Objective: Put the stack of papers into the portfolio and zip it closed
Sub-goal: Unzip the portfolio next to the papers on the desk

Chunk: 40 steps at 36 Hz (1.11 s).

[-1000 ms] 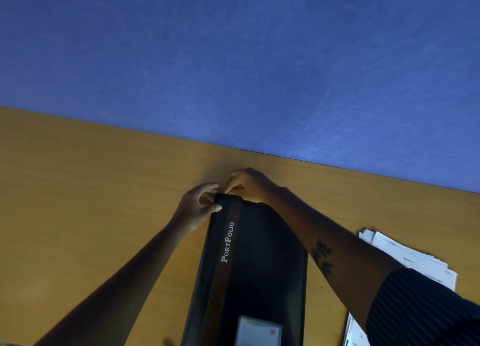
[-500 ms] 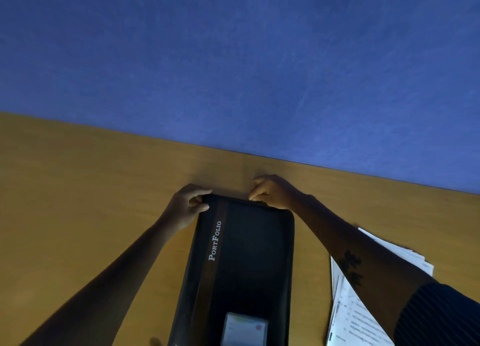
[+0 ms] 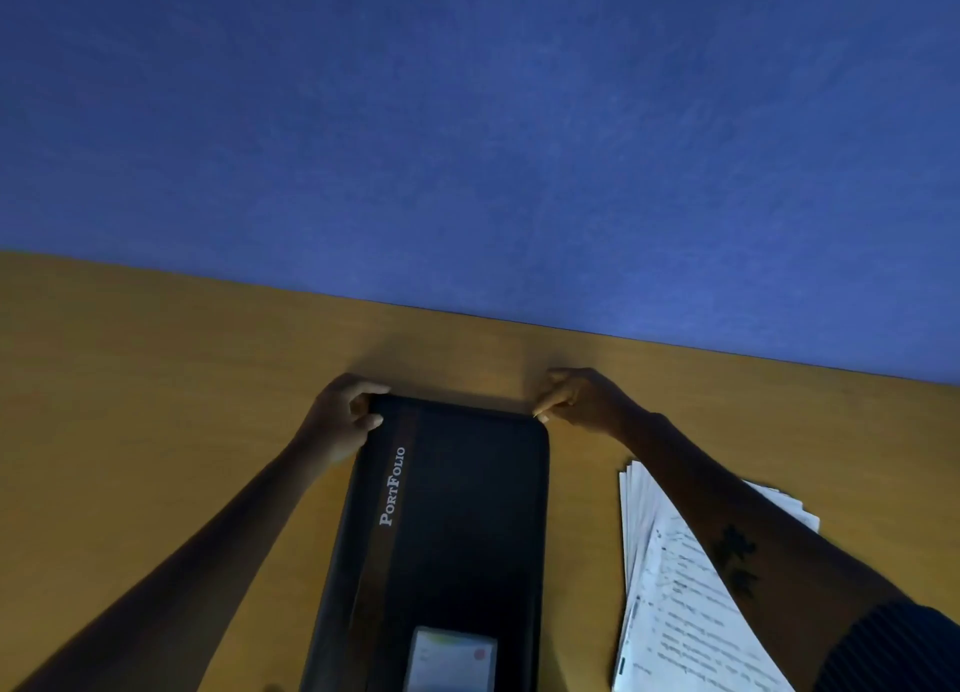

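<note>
Portfolio (image 3: 457,525) lies flat on the table (image 3: 156,405), cover down. Left hand (image 3: 340,421) grips its far left corner. Right hand (image 3: 582,398) pinches at the far right corner. Papers (image 3: 675,603) lie right of it, outside.

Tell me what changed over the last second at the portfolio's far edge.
The right hand slid rightward along the portfolio far edge, from near the left hand to the far right corner, pinching there. The left hand kept gripping the far left corner. The papers stayed outside, portfolio flat.
</note>
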{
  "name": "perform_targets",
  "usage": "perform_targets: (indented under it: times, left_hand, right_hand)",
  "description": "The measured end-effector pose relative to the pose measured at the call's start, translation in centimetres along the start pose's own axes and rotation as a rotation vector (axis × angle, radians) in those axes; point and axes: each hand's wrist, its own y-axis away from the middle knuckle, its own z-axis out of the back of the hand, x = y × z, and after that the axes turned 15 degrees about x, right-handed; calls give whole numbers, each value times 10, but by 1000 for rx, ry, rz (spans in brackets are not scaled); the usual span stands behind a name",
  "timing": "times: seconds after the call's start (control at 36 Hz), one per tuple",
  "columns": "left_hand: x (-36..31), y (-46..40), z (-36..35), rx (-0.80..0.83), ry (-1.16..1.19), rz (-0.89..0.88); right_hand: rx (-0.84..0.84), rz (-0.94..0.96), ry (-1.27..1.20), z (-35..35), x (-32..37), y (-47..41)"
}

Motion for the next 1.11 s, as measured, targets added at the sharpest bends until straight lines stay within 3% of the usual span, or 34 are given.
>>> perform_targets:
  times: [0.11, 0.19, 0.31, 0.44, 0.72, 1.11]
  left_hand:
    - [-34, 3, -20, -57, -243, -66]
    - [-61, -2, -45, -12, -299, -137]
    - [-97, -16, -79, 79, -240, -183]
    - [-135, -24, -105, 60, -188, -151]
    - [-138, -33, -112, 54, -153, -53]
    - [-145, -27, -115, 34, -132, -16]
  right_hand:
    - [-39, 13, -9, -3, 2, 4]
    - [-53, 15, -14, -6, 4, 7]
    - [-99, 7, -17, -13, 5, 9]
    - [-176, 10, -18, -18, 11, 16]
    - [-397, -46, -23, -51, 9, 43]
    - [-476, -69, -73, -114, 31, 97]
